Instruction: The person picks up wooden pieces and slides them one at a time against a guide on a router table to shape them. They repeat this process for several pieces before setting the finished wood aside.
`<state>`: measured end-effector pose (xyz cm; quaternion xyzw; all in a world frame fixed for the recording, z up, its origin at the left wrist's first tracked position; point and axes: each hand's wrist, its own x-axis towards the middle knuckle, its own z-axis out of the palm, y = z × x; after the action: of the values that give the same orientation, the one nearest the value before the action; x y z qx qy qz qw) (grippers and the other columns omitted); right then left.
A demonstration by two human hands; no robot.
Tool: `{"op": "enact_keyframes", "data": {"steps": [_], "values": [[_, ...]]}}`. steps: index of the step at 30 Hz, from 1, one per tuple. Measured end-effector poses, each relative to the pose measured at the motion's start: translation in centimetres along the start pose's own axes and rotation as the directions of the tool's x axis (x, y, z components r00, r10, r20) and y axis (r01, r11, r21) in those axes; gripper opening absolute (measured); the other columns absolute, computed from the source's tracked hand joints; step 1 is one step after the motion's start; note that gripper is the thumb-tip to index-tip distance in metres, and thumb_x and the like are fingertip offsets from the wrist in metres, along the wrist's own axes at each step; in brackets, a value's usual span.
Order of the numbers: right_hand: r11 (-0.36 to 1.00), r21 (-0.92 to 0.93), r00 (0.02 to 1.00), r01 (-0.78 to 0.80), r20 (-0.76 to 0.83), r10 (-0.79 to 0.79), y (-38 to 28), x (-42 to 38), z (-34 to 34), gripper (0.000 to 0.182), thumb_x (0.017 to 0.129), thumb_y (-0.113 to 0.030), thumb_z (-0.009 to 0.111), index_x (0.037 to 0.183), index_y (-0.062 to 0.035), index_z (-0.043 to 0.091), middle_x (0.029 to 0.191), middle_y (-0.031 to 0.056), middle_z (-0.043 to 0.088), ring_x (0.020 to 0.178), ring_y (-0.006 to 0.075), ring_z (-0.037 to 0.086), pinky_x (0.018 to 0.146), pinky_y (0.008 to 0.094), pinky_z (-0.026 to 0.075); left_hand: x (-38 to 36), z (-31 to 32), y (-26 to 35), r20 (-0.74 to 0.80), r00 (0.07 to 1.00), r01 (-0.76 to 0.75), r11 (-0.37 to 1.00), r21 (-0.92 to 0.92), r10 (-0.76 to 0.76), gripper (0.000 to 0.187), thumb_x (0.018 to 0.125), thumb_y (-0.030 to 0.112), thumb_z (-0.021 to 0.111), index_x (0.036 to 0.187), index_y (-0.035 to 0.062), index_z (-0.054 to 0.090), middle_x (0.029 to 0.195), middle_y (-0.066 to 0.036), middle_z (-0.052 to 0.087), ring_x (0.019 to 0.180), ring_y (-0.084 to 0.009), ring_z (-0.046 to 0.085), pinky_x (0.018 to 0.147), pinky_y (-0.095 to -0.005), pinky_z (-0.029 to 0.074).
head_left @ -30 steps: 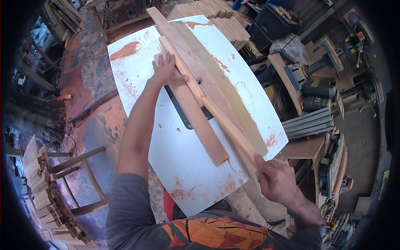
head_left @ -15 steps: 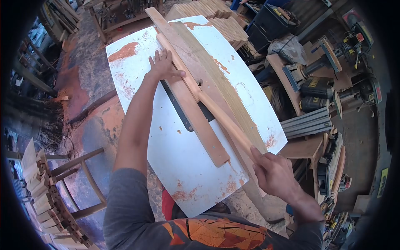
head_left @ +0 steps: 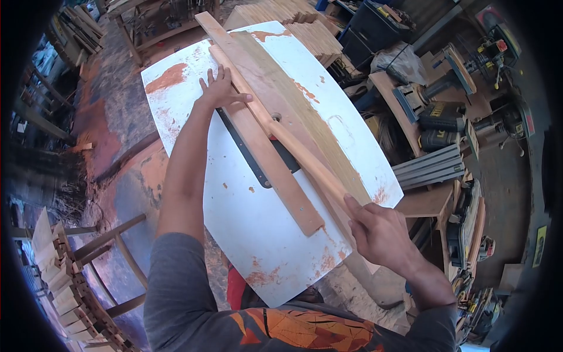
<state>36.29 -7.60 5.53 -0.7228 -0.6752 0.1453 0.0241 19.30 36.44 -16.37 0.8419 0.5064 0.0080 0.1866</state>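
A shaped wooden piece (head_left: 305, 156) lies diagonally across the white table (head_left: 234, 220), between a flat wooden strip (head_left: 278, 182) and a wider board (head_left: 293, 100). My right hand (head_left: 381, 233) is closed around its near end. My left hand (head_left: 224, 92) has its fingers spread, resting on the flat strip with the thumb against the shaped piece. A dark metal plate (head_left: 241, 146) shows beneath the strip, and a round hole (head_left: 276, 117) is beside the shaped piece.
Power tools (head_left: 443, 126) and metal bars (head_left: 428, 170) stand at the right. Stacked wooden pieces (head_left: 314, 38) are beyond the table, with more cut pieces (head_left: 70, 293) at the lower left. Sawdust (head_left: 167, 78) lies on the tabletop.
The shaped piece has slid slightly toward the far left along the strip, with my right hand moving along. The whole view has shifted a little.
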Motion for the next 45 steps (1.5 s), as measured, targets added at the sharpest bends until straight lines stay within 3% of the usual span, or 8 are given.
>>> {"op": "enact_keyframes", "data": {"steps": [24, 27, 31, 34, 38, 39, 43, 45], "values": [[0.996, -0.082, 0.999, -0.043, -0.013, 0.042, -2.7, 8.1, -0.3, 0.046, 0.086, -0.012, 0.065, 0.132, -0.0052, 0.063, 0.071, 0.0129, 0.064, 0.065, 0.0330, 0.065, 0.061, 0.0452, 0.052, 7.0, -2.7, -5.4, 0.015, 1.000, 0.021, 0.999, 0.030, -0.021, 0.148, 0.056, 0.087, 0.072, 0.159, -0.0008, 0.011, 0.164, -0.027, 0.009, 0.151, -0.0510, 0.003, 0.118, -0.0681, 0.007], [0.998, -0.055, 0.999, -0.027, -0.031, 0.025, -3.3, 11.1, -0.1, 0.046, 0.087, -0.013, 0.064, 0.133, -0.0061, 0.063, 0.071, 0.0129, 0.064, 0.064, 0.0329, 0.064, 0.060, 0.0456, 0.051, 12.9, -1.3, -9.5, -0.074, 0.997, -0.018, 0.954, -0.299, -0.004, 0.133, 0.069, 0.078, 0.071, 0.159, -0.0005, 0.012, 0.158, -0.032, 0.028, 0.149, -0.0513, 0.015, 0.118, -0.0681, 0.008], [0.997, -0.058, 0.998, -0.056, -0.030, 0.054, -5.0, 14.8, -0.7, 0.045, 0.089, -0.014, 0.062, 0.133, -0.0061, 0.063, 0.073, 0.0139, 0.065, 0.065, 0.0331, 0.065, 0.061, 0.0455, 0.052, 14.9, -2.7, -8.6, -0.202, 0.953, 0.174, 0.952, -0.250, -0.228, 0.117, 0.075, 0.069, 0.072, 0.155, -0.0014, 0.024, 0.149, -0.029, 0.044, 0.144, -0.0506, 0.032, 0.118, -0.0630, 0.015], [0.997, -0.069, 0.997, -0.045, -0.068, 0.040, -5.8, 16.5, -1.9, 0.044, 0.088, -0.012, 0.063, 0.132, -0.0057, 0.063, 0.075, 0.0159, 0.065, 0.066, 0.0345, 0.065, 0.062, 0.0450, 0.052, 15.6, -4.1, -9.1, -0.158, 0.952, 0.178, 0.891, -0.417, -0.263, 0.113, 0.076, 0.061, 0.075, 0.159, 0.0087, 0.018, 0.154, -0.024, 0.040, 0.148, -0.0479, 0.022, 0.116, -0.0686, 0.009], [0.991, 0.110, 0.952, -0.075, -0.289, 0.104, -6.1, 11.0, -3.7, 0.046, 0.086, -0.005, 0.065, 0.131, 0.0013, 0.062, 0.076, 0.0182, 0.064, 0.066, 0.0356, 0.064, 0.061, 0.0394, 0.051, 20.7, -3.1, -13.2, -0.176, 0.952, 0.127, 0.849, -0.514, -0.249, 0.098, 0.076, 0.048, 0.082, 0.154, 0.0150, 0.033, 0.153, -0.022, 0.043, 0.148, -0.0473, 0.023, 0.114, -0.0686, 0.012], [0.980, 0.149, 0.945, -0.130, -0.282, 0.168, -6.0, 9.0, -4.0, 0.047, 0.085, -0.006, 0.066, 0.131, 0.0042, 0.061, 0.076, 0.0179, 0.064, 0.065, 0.0325, 0.064, 0.061, 0.0368, 0.050, 20.9, -3.0, -13.4, -0.297, 0.913, 0.040, 0.784, -0.620, -0.281, 0.085, 0.076, 0.040, 0.084, 0.145, 0.0075, 0.048, 0.146, -0.022, 0.052, 0.141, -0.0442, 0.039, 0.114, -0.0602, 0.026], [0.858, 0.346, 0.823, -0.379, -0.298, 0.484, -5.4, 0.5, -2.3, 0.051, 0.082, -0.003, 0.066, 0.131, 0.0118, 0.057, 0.072, 0.0153, 0.060, 0.064, 0.0181, 0.060, 0.061, 0.0309, 0.046, 22.7, -4.7, -12.8, -0.287, 0.943, -0.172, 0.492, -0.854, -0.170, 0.068, 0.078, 0.016, 0.083, 0.136, -0.0005, 0.052, 0.130, -0.019, 0.062, 0.120, -0.0334, 0.060, 0.099, -0.0467, 0.049], [0.798, 0.389, 0.763, -0.460, -0.286, 0.579, -6.1, -2.3, -1.1, 0.052, 0.082, 0.000, 0.066, 0.131, 0.0118, 0.057, 0.071, 0.0141, 0.059, 0.065, 0.0170, 0.060, 0.062, 0.0301, 0.047, 27.2, -2.7, -14.4, -0.097, 0.861, 0.117, 0.381, -0.917, -0.499, 0.065, 0.073, 0.031, 0.088, 0.121, -0.0068, 0.067, 0.119, -0.020, 0.070, 0.108, -0.0335, 0.069, 0.089, -0.0380, 0.055]]}}
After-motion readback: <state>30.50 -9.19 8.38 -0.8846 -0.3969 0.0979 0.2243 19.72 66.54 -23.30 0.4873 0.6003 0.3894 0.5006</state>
